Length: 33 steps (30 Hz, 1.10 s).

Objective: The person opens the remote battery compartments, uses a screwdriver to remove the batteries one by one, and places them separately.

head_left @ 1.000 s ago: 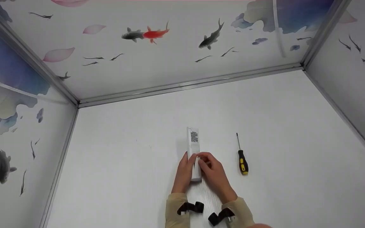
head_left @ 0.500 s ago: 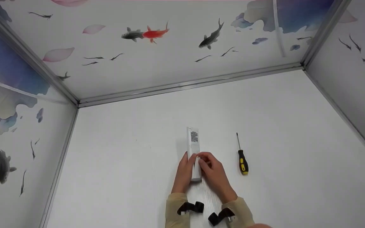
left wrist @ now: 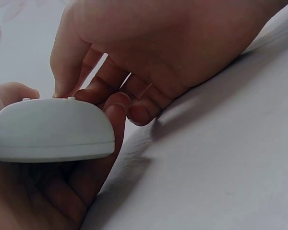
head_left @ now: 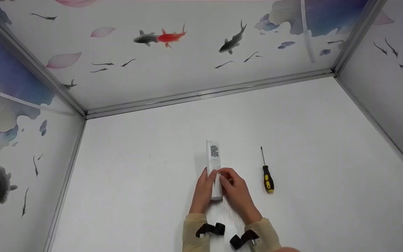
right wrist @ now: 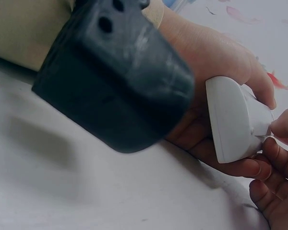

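Observation:
A slim white remote control [head_left: 215, 189] lies back side up between the hands, with a black-and-white code label on its far part. My left hand [head_left: 202, 192] grips its near half from the left; in the left wrist view the fingers [left wrist: 62, 191] curl beneath its rounded end. My right hand [head_left: 238, 196] has thumb and index finger pinched at the right edge of its back. In the right wrist view a thin shiny sliver [right wrist: 263, 136] shows by these fingertips; I cannot tell what it is. The other right fingers are curled.
A screwdriver [head_left: 268, 180] with a black and yellow handle lies to the right of the hands on the white tabletop [head_left: 145, 196]. Walls [head_left: 194, 73] printed with fish and petals border the table, with grey metal framing along the edges.

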Available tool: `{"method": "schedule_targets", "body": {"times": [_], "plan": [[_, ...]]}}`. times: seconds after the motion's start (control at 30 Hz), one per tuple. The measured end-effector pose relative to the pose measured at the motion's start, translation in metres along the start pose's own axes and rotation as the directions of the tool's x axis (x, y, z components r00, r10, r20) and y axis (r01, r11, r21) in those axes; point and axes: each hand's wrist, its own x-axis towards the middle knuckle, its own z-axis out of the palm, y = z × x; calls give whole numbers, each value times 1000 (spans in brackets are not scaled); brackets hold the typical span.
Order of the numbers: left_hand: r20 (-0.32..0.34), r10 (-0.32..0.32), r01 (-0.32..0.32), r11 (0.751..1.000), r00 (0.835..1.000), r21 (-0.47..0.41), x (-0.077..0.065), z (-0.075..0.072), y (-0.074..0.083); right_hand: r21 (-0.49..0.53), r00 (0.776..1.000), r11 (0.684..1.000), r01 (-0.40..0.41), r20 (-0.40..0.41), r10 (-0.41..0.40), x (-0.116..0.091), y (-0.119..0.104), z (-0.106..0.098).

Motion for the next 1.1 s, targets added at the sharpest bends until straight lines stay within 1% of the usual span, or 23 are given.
{"method": "schedule_targets", "body": {"times": [0.13, 0.17, 0.23, 0.43, 0.5, 0.77, 0.9, 1.0, 1.07, 1.1], "plan": [[-2, -8, 8, 1000, 1000, -13, 9, 2, -18, 1, 1000, 1000, -11, 2, 11, 1, 0, 0], [-7, -5, 5, 1000, 1000, -12, 10, 2, -20, 0, 1000, 1000, -14, 4, 14, 0, -1, 0], [-13, -1, 1, 1000, 1000, -8, 10, 3, -23, -1, 1000, 1000, -11, 10, 11, 0, -4, -1], [-19, 14, -14, 1000, 1000, -7, 9, 4, -23, 13, 999, 1000, 27, 35, -27, -7, -30, -5], [-25, 16, -16, 1000, 1000, -3, 9, 5, -23, 12, 999, 999, 31, 35, -31, -9, -34, -5], [-30, 11, -11, 1000, 999, 5, 10, 4, -24, -7, 999, 1000, 25, 20, -25, -1, -4, -1], [-23, 11, -11, 1000, 1000, 0, 11, 4, -25, -4, 999, 999, 38, 12, -38, 0, -1, -1], [-12, 1, -1, 1000, 1000, -6, 11, 4, -24, -5, 1000, 1000, 22, 6, -22, 0, 0, -1], [0, -2, 2, 1000, 1000, -12, 11, 3, -21, -7, 1000, 1000, 17, 3, -17, 0, 1, -1], [2, 1, -1, 1000, 1000, -11, 8, 3, -16, -13, 1000, 1000, 20, 1, -20, 0, 1, -1]]}}
